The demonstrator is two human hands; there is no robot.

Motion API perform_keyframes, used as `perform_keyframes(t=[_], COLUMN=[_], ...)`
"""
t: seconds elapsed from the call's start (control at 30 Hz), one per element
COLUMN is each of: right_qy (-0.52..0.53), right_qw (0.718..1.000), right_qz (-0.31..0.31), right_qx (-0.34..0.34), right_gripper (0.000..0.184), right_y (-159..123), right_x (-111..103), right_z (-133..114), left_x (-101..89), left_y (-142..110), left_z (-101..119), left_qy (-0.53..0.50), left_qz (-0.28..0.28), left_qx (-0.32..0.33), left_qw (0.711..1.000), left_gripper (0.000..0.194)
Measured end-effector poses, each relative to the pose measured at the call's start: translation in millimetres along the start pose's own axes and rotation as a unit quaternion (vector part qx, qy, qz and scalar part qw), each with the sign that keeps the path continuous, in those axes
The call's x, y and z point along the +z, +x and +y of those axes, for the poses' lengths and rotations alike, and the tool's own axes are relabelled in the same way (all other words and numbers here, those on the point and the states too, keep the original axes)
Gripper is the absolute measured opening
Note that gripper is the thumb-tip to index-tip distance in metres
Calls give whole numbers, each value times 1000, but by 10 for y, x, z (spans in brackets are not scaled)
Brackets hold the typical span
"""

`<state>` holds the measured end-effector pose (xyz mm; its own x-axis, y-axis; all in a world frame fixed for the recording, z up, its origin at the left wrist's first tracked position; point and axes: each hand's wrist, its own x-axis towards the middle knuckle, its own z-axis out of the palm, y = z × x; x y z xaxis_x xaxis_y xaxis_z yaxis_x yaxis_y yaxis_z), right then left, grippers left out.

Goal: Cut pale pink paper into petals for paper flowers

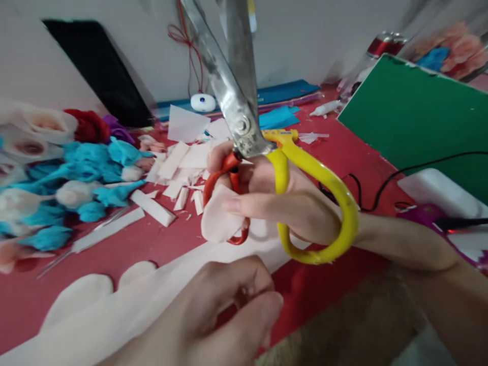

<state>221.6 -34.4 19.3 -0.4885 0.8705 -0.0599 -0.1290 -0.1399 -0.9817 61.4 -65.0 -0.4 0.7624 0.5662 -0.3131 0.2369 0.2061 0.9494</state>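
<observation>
My right hand (307, 211) holds a pair of scissors (244, 127), its metal blades pointing up. The yellow handle loop circles the hand, while the red loop sits by its fingers. Under the thumb of that hand is a thin, cream petal-shaped piece (218, 217). My left hand (224, 310) is in front and below, fingers curled, thumb and index close together with nothing seen between them. Beneath the hands a long pale sheet (168, 284) runs across the red table (183, 239). Two rounded cream pieces (82, 300) are at its left part.
Blue and cream crafted flowers (89, 162) crowd the left side. Pale offcuts (177, 162) lie scattered mid-table. A dark flat panel (99, 71) leans on the wall. At the right are a green board (427, 122), a black cable (396, 175) and a white device (446, 195).
</observation>
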Motion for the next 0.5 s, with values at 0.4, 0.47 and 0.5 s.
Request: perform_keyframes(t=[0.4, 0.47, 0.5], right_qy=[-26, -33, -46], right_qw=[995, 994, 992], right_qz=[-7, 1, 11], right_qx=[-93, -104, -114], right_gripper=[10, 7, 5], right_y=[-16, -7, -5], right_x=[27, 33, 37], right_z=[98, 102, 89], left_x=[-185, -202, -219], left_y=[-31, -65, -84], left_z=[209, 217, 216], left_qy=[146, 235, 291], left_qz=[153, 179, 191], left_qx=[100, 141, 162], left_qw=[972, 945, 923], left_gripper=[38, 38, 36])
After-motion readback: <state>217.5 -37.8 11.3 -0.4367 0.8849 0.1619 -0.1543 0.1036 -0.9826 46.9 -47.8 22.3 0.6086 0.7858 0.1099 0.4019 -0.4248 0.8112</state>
